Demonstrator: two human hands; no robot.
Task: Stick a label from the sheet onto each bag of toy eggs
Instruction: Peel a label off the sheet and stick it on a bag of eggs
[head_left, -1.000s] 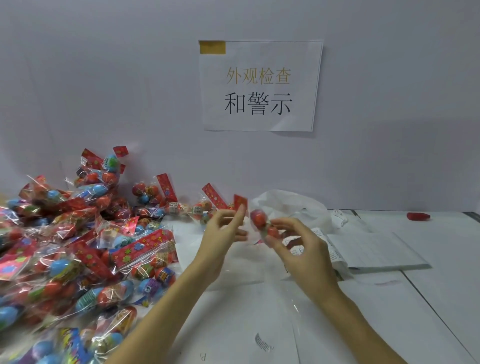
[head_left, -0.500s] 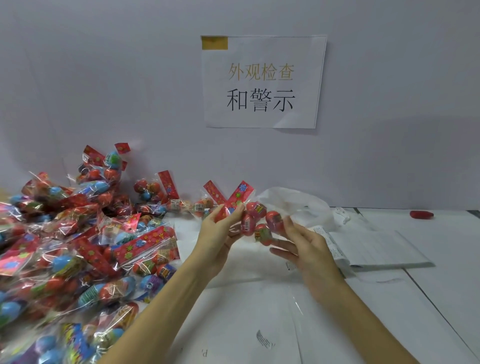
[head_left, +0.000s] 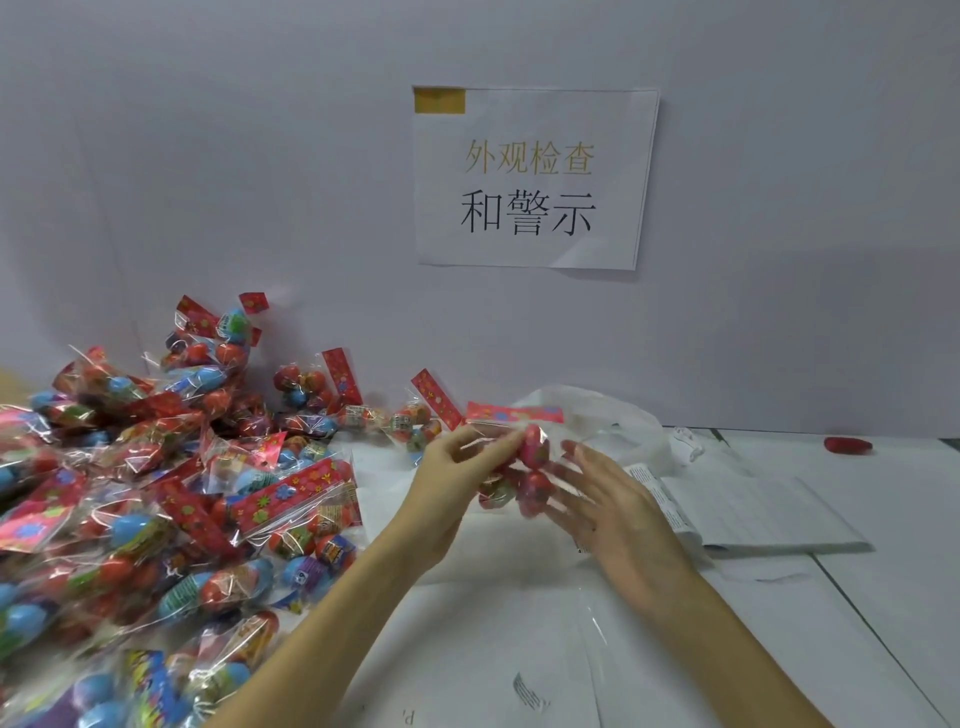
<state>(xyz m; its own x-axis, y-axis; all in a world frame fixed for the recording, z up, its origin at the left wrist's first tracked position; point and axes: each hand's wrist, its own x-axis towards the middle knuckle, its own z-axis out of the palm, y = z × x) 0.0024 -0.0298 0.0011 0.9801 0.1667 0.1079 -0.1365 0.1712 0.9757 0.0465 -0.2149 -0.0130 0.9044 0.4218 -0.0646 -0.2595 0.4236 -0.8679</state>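
My left hand (head_left: 451, 486) pinches the bag (head_left: 519, 467) aloft over the worktop (head_left: 857, 597); my right hand (head_left: 605, 501), fingers now spread wide, has let go. The header has swung level, so I judge the bag ready for a label from the sheet (head_left: 753, 512).
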